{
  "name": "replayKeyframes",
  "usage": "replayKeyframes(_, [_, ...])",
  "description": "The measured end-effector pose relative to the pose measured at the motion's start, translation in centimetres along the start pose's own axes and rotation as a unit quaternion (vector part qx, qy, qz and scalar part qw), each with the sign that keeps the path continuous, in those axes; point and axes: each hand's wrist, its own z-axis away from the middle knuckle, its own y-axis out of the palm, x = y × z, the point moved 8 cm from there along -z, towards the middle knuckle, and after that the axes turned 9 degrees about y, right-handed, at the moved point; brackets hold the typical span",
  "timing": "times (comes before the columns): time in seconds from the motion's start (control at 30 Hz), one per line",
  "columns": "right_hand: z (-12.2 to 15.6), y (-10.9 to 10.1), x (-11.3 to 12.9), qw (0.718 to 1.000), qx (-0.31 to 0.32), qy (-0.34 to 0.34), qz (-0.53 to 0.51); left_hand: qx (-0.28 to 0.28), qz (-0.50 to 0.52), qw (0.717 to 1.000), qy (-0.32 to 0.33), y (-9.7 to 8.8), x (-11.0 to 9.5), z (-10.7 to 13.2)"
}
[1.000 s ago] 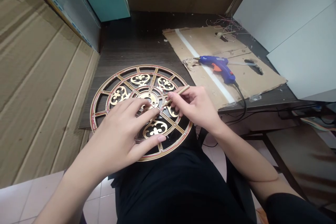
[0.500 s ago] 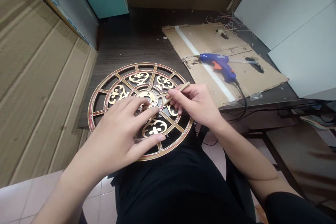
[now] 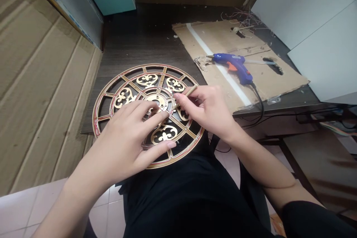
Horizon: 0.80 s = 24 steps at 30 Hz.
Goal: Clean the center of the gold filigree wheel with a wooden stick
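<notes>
A round gold openwork frame (image 3: 191, 134) with scroll ornaments and red and white wires along its rings lies at the table's front edge, partly overhanging my lap. My left hand (image 3: 128, 134) rests over its left and middle part, fingers spread, fingertips near the hub (image 3: 157, 101). In my right hand (image 3: 208, 109) a thin tan stick (image 3: 190, 91) is pinched between thumb and fingers, slanting down to the left. Its lower tip is at the inner ring, close to my left index fingertip. Whether the tip presses on a wire is too small to tell.
Right of the frame, a blue glue gun (image 3: 232, 65) with an orange trigger lies on a cardboard sheet (image 3: 206, 31), its cord trailing off the front edge. Loose wires (image 3: 248, 20) lie at the back right. A large cardboard panel (image 3: 41, 81) stands on the left.
My right hand has shifted slightly left and up, and the stick has tilted a little with it. My left hand stays in place on the frame.
</notes>
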Motion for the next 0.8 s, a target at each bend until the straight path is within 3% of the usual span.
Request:
replayKeyframes(0.5, [-0.6,0.8,-2.8,0.971,0.059,0.099,-0.21,0.007,-0.011,1.0,0.001,0.0,-0.1,0.0])
replayKeyframes(0.8, [0.0,-0.3,-2.5,0.962,0.044,0.078,-0.257,0.005,-0.02,1.0,0.019,-0.2,-0.4,0.0])
